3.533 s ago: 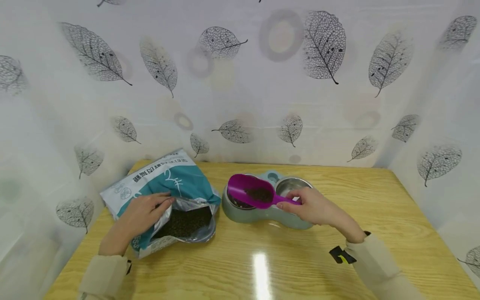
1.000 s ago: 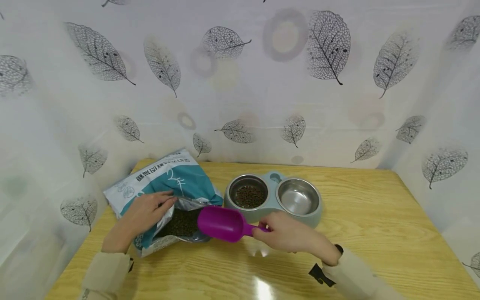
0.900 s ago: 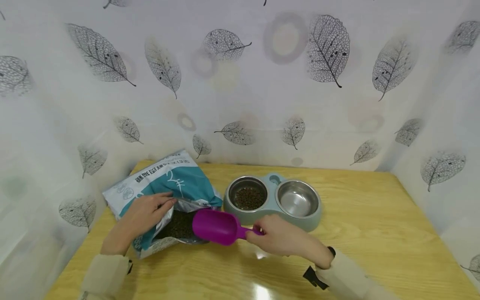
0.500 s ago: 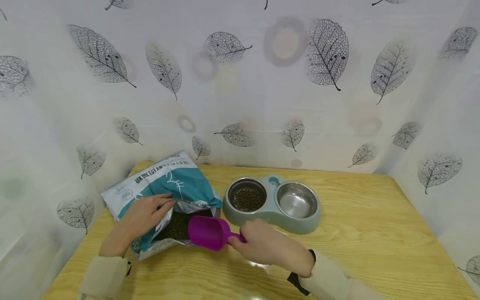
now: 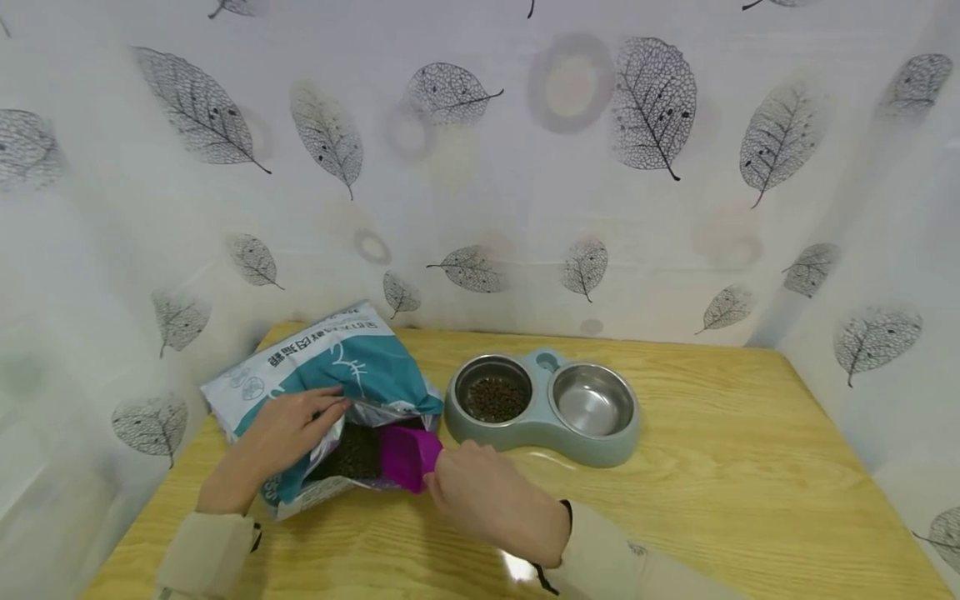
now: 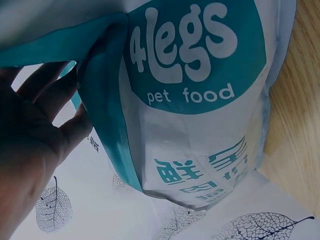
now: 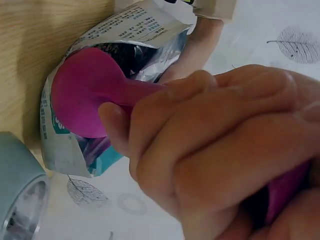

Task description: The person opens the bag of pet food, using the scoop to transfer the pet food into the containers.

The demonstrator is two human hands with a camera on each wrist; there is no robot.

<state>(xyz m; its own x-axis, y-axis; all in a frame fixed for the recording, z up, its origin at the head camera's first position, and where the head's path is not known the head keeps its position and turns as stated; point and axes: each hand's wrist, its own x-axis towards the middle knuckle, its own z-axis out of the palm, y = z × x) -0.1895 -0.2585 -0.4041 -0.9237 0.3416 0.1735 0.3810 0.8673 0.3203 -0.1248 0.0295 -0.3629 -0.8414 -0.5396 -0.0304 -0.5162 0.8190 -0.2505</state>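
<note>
Scoop (image 5: 408,460) in the mouth of the bag (image 5: 375,358)

The purple scoop reaches into the bag's open mouth at its right end, its front beside the dark kibble (image 5: 352,457) inside. Just outside the mouth on that side, the right hand (image 5: 495,497) is closed firmly round the scoop's handle. At the left of the mouth, the left hand (image 5: 281,437) is partly closed, bent fingers holding the bag's folded edge. The bag, teal and white, lies on its side; the left wrist view shows "4Legs pet food" printed on it.

Just right of the bag stands a grey-green feeder (image 5: 517,436) with two steel bowls. The bowl nearer the bag has brown pellets (image 5: 495,400) in it; the shiny bottom of the farther bowl (image 5: 592,404) shows. The wooden tabletop (image 5: 735,475) carries all of it. Behind the bag hangs a pale, leaf-printed curtain (image 5: 525,192).
</note>
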